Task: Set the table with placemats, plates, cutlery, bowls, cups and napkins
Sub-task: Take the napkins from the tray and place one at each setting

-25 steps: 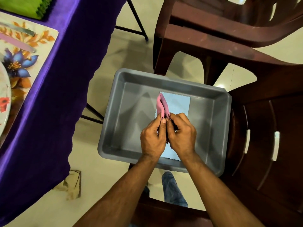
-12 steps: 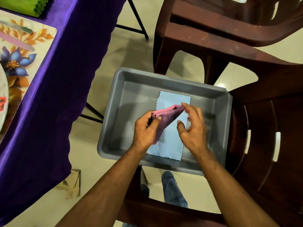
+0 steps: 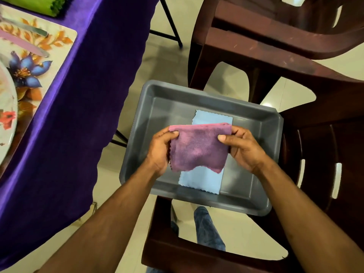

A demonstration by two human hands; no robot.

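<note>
Both hands hold a pink napkin [image 3: 198, 147] spread flat above a grey tub [image 3: 254, 198]. The left hand [image 3: 160, 152] pinches the napkin's 9 o'clock edge, thumb on top and the other fingers curled under the cloth. The right hand [image 3: 243, 148] pinches the 3 o'clock edge the same way, thumb pressed on the upper face. The napkin's folded edge runs straight at 12 o'clock, and its loose scalloped hem sags at 6 o'clock.

Under it, a blue napkin [image 3: 202, 181] lies flat on the tub's floor, showing past the pink one at 12 and 6 o'clock. The tub sits on the seat of a brown chair [image 3: 325, 150], overhanging it toward 9 o'clock. A 2nd brown chair [image 3: 266, 46] stands at 12 o'clock from the tub.

At 9 o'clock from the tub is the bench, draped in a purple cloth [image 3: 74, 119]. On it lies a floral placemat [image 3: 49, 62] carrying the rim of a plate [image 3: 7, 107] at its 8 o'clock side. 2 pieces of cutlery lie at the mat's 12 o'clock end: 1 silver [image 3: 29, 28], 1 with a pink handle [image 3: 21, 43]. A green napkin [image 3: 47, 3] sits just beyond the mat at 12 o'clock.
</note>
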